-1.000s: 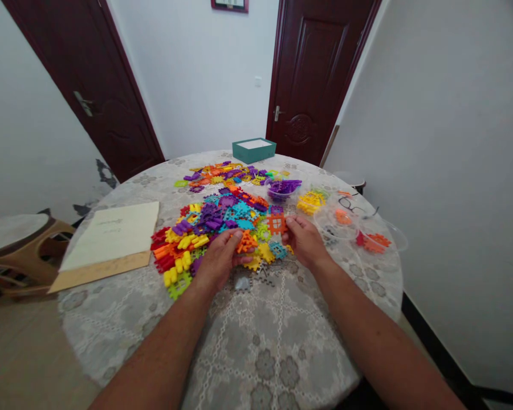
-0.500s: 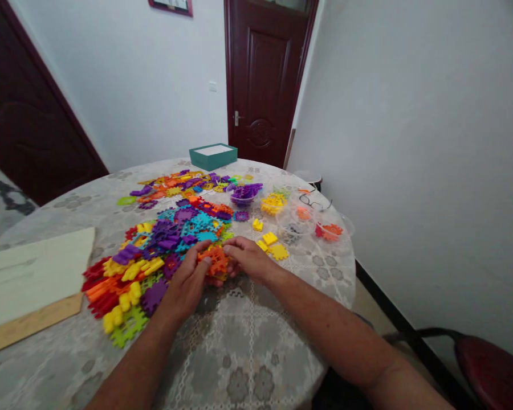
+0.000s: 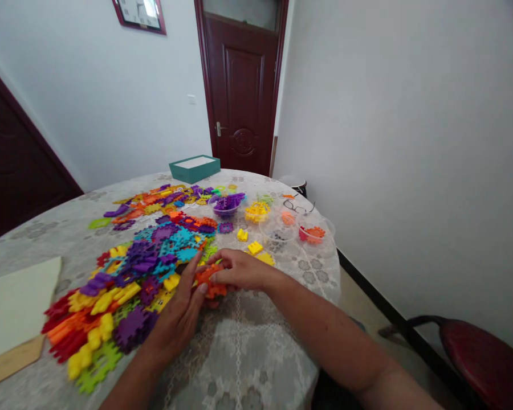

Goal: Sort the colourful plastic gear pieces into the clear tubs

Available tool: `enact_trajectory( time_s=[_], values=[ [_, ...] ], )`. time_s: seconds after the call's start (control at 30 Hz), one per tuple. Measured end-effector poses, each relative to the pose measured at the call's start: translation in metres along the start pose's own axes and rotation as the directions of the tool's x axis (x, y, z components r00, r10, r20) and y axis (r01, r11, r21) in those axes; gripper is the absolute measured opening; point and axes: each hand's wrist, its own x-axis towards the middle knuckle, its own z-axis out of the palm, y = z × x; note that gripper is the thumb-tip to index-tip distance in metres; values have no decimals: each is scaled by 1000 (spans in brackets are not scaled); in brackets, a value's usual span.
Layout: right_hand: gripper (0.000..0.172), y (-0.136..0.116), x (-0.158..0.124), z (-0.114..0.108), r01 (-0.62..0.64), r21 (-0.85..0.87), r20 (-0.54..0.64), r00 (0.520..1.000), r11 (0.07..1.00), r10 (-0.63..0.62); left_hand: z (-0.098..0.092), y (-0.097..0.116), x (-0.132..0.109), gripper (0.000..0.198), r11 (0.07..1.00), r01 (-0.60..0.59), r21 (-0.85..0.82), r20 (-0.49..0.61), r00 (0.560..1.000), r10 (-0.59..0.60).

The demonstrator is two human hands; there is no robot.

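Observation:
Between my hands, low over the front of the table, is a clump of orange toothed plastic building pieces (image 3: pixel 212 283). My left hand (image 3: pixel 183 310) supports its left side, with the thumb against it and the fingers stretched upward. From the right, my right hand (image 3: pixel 242 270) grips the clump with curled fingers; some fingertips are hidden. Just left of my left hand spreads a large heap of interlocking plastic pieces, with purple pieces (image 3: pixel 143 253), turquoise pieces (image 3: pixel 183 239) and yellow pieces (image 3: pixel 95 333). A few loose yellow pieces (image 3: pixel 255 247) lie beyond my right hand.
Clear bowls stand at the right: one with purple pieces (image 3: pixel 226 205), one with yellow pieces (image 3: pixel 257 212), one with orange-red pieces (image 3: pixel 312 234). Glasses (image 3: pixel 299 207) lie behind them. A green box (image 3: pixel 194 169) sits at the far edge, a pale board (image 3: pixel 19 307) at left, a chair (image 3: pixel 483 359) at right.
The view has turned right and tilted up slightly, so the table things appear further left. My right hand's fingers have shifted onto the top of the orange pieces, which stay between both hands.

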Motion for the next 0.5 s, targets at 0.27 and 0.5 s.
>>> enact_trajectory(
  time_s=[0.27,0.5],
  values=[
    [41,-32,-24,-157,-214,-570,-693,644,793,-325,-8,-13,5,57,997,80,23,-122,990,-76],
    [43,3,-5,-253,-568,-672,-734,593,476,-330,-9,-11,5,41,956,-7,294,-168,984,58]
  ],
)
